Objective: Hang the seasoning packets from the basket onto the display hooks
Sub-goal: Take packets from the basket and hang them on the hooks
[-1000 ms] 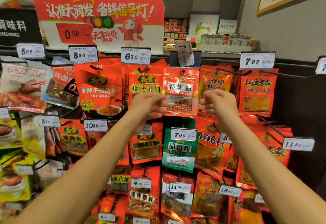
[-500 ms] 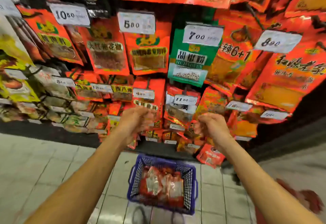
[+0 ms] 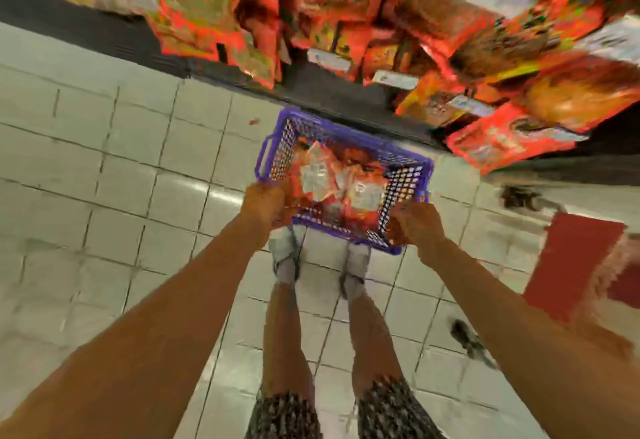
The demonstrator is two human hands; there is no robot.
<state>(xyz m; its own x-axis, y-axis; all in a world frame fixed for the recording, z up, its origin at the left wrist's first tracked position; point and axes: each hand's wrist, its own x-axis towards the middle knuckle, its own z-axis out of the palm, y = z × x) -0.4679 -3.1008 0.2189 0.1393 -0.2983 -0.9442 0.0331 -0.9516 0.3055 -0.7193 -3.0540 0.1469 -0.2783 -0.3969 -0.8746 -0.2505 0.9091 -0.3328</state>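
Item: purple plastic basket [image 3: 405,175], mesh-walled, standing on the pale tiled floor [image 3: 104,179] just in front of the display's dark base, a loop handle showing at its left end. Contents: seasoning packets [image 3: 341,180], red and orange with silvery-white patches, heaped loosely inside and filling most of the bottom; individual labels unreadable through motion blur. Left hand [image 3: 265,201]: lowered to the basket's near left corner, over or against the rim, fingers pointed down toward the packets; whether it grips anything cannot be told, the hand being smeared. Right hand [image 3: 414,224]: at the near right corner of the basket, overlapping the rim, fingers appearing curled; whether it grips the rim, a packet or nothing cannot be told. Both forearms bare, reaching down and forward from the lower corners of the view. Person: standing directly behind the basket, bare lower legs, patterned dark shorts [image 3: 287,414], light-coloured shoes [image 3: 285,258] with toes just behind the basket's near wall. Display rack [image 3: 381,23]: along the top of the view, crowded with hanging red, orange and yellow packets and white price tags, all heavily blurred. Red mat [image 3: 571,265]: on the floor to the right, well apart from the basket.
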